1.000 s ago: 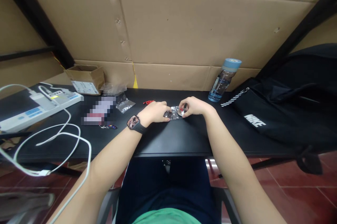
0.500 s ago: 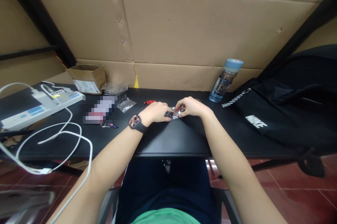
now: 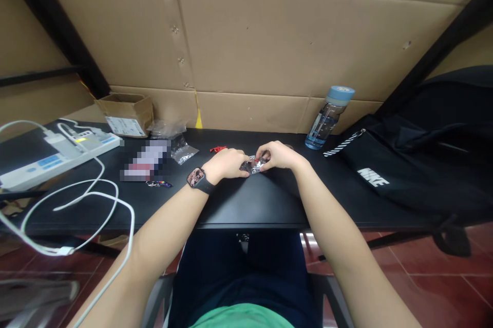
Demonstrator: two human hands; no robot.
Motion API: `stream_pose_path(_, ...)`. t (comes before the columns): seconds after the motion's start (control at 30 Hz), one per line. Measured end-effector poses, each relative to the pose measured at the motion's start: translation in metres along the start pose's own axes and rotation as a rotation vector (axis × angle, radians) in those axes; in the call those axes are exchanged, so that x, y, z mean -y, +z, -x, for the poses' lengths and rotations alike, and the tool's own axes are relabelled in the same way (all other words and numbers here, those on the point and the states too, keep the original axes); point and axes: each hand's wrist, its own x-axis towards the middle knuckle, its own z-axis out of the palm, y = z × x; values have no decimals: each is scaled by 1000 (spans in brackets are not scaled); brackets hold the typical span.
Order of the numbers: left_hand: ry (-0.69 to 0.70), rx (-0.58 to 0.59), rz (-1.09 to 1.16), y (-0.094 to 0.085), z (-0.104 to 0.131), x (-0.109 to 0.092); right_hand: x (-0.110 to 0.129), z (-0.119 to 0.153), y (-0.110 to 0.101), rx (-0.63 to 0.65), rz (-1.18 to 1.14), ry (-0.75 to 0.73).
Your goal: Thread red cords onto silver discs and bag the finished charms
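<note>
A small clear plastic bag (image 3: 254, 165) with something red in it lies between my hands on the black table (image 3: 250, 205). My left hand (image 3: 231, 164), with a dark watch (image 3: 197, 178) on the wrist, is closed on the bag's left side. The fingers of my right hand (image 3: 278, 156) pinch its right side, close to the red bit. Just behind my left hand lies a red corded item (image 3: 219, 149). The bag's contents are too small to make out fully.
At left are a power strip (image 3: 57, 161) with white cables, a small cardboard box (image 3: 129, 112), a blurred-out flat object (image 3: 146, 161), a keychain (image 3: 159, 184) and empty plastic bags (image 3: 183, 151). A blue-capped bottle (image 3: 327, 120) and a black backpack (image 3: 408, 164) stand at right.
Both hands stay nearly in place on the bag. The right fingers have shifted very slightly around the red bit, and the whole view has moved a little.
</note>
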Motion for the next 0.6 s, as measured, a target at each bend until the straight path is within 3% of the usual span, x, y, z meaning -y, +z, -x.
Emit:
stream_pose_path(0.33,-30,6,2,-3,1,-3,-18,-1,0,64,-251,17)
stream_pose_path(0.6,-21,6,29,-2,1,-2,-22,-2,0,99,-292,-23)
